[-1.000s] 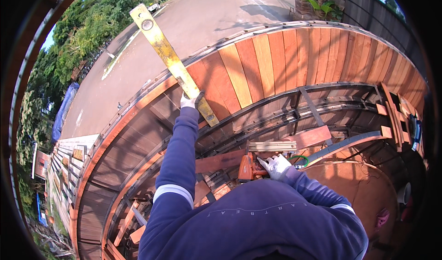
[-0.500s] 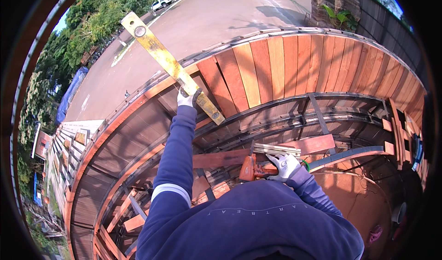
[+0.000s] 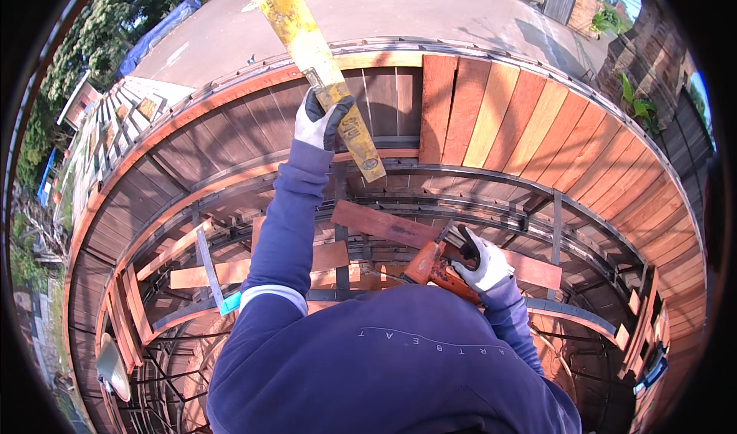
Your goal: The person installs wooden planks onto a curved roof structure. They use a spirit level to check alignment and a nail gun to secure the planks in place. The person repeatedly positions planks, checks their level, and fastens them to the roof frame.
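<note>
My left hand [image 3: 323, 119], in a white glove with dark fingers, is closed around a worn yellow spirit level [image 3: 298, 34]. The level slants over the curved rail, its far end cut off by the top of the picture and its near end over the inner frame. Lower right, my gloved right hand [image 3: 491, 266] is curled at an orange nail gun [image 3: 431, 263]. Part of its grip is hidden. Under and beside the gun lies a reddish board [image 3: 384, 223]. My sleeved back and shoulders hide the gun's lower side.
Upright reddish slats [image 3: 491, 115] line the right part of a curved timber structure. Darker boards [image 3: 230, 119] line its left part. Dark curved metal rails [image 3: 476, 177] and posts run inside. Loose boards [image 3: 207, 274] lie across the frame at left. Paving [image 3: 414, 11] stretches beyond the rim.
The view has swung toward the right. The level has turned steeper and come nearer, still in my left hand. My right hand has gone from lying across the nail gun to curling at it.
</note>
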`<state>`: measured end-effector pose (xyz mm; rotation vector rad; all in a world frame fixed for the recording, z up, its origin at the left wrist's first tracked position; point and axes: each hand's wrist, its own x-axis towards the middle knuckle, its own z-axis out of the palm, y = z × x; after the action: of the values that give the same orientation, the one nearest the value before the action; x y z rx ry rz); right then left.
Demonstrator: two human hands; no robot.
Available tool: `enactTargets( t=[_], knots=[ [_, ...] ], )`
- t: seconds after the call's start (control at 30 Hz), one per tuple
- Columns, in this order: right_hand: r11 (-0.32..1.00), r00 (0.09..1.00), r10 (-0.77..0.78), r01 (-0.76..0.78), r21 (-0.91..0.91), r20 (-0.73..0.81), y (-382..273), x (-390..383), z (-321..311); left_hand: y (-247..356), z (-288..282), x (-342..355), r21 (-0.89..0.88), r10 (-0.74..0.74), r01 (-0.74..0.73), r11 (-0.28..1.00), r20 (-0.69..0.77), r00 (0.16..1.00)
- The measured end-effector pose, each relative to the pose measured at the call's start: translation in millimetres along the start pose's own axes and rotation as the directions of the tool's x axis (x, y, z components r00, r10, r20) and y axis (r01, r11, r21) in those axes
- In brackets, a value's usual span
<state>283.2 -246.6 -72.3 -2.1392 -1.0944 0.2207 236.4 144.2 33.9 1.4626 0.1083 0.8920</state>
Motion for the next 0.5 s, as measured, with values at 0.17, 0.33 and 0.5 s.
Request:
enactTargets(
  t=[0.17,0.33,0.5],
  knots=[
    [0.878,0.846,-0.436,0.325,-0.351,-0.306,-28,114,-39,92,-84,-80,0.034,0.19,-0.187,0.982,-0.15,0.97],
    [0.621,0.696,-0.654,0.269,-0.736,-0.297,-51,256,-77,158,-135,-178,0.139,0.398,-0.374,0.917,-0.387,0.832],
    [0.399,0.898,-0.438,0.162,-0.903,-0.033,-49,332,-68,221,-155,-299,0.423,0.45,-0.214,0.88,-0.603,0.659]
  ],
)
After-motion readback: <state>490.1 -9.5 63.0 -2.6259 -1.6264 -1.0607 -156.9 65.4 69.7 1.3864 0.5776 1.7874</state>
